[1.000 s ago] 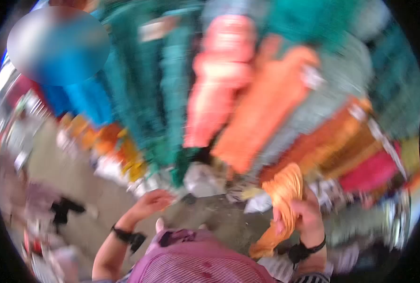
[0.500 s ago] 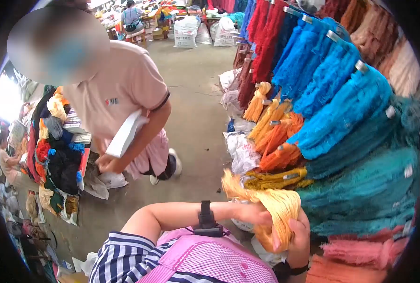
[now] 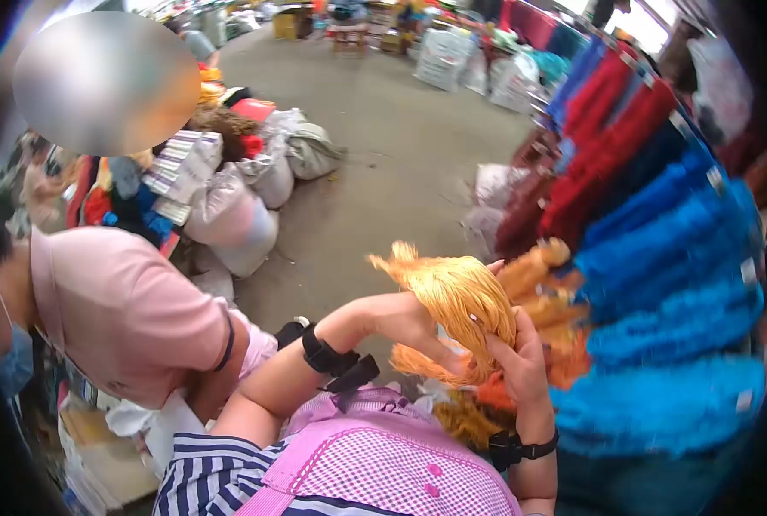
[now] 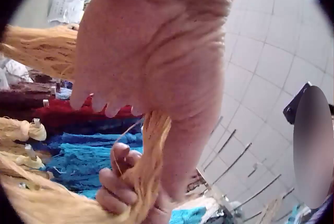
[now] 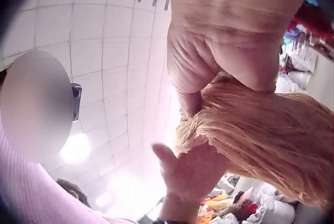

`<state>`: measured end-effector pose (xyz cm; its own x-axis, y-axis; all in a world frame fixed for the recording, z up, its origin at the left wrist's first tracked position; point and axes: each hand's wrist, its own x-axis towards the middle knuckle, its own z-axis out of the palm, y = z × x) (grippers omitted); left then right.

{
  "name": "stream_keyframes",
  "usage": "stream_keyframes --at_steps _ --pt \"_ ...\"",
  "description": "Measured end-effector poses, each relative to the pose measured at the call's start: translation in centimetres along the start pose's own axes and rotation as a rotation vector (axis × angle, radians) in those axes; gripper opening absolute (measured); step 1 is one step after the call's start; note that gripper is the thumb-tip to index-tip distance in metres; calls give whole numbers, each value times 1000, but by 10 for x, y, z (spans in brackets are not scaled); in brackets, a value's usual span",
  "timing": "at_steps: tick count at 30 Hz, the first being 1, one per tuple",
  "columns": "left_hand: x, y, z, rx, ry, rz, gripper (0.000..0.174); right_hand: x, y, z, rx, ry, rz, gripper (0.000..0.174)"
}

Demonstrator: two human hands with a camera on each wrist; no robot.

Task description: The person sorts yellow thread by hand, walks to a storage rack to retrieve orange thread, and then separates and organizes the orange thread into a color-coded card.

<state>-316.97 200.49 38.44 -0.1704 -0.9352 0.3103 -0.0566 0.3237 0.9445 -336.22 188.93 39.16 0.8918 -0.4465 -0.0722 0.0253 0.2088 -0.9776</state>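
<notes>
A yellow-orange skein of yarn (image 3: 452, 297) is held up in front of the chest, its loose strands hanging toward the left. My right hand (image 3: 525, 357) grips the skein's right end, thumb laid over the strands. From the left, my left hand (image 3: 413, 331) reaches in under the skein, its fingers mostly hidden by yarn in the head view. The left wrist view shows curled left fingertips (image 4: 112, 108) and strands running from under the palm to the right hand. In the right wrist view the left thumb sticks out beside the bundled yarn (image 5: 250, 130).
Blue skeins (image 3: 667, 344), red skeins (image 3: 607, 146) and small orange skeins (image 3: 538, 292) hang in rows on the right. Close on the left stands a person in a pink shirt (image 3: 134, 310). Stuffed white sacks (image 3: 233, 219) lie beyond, along the grey floor (image 3: 383, 155).
The view has swung leftward along the hanging yarn. My left hand, apart from the skein a second ago, has come over to it. The person in pink is now closer at left.
</notes>
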Motion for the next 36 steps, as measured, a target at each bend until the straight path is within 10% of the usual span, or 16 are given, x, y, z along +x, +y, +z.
stream_keyframes --at_steps 3,12,25,36 --pt "21 -16 -40 -248 431 15 88 83 -2 3 -66 -130 2 29" --pt "48 -33 -249 -1083 821 311 58 328 11 -15 48 -447 215 33" --pt "156 -115 -550 -1062 902 308 66 649 -1 -91 -209 -196 136 13" --pt "219 -118 -849 -711 1271 500 73 1046 -21 -117 -451 -369 187 20"
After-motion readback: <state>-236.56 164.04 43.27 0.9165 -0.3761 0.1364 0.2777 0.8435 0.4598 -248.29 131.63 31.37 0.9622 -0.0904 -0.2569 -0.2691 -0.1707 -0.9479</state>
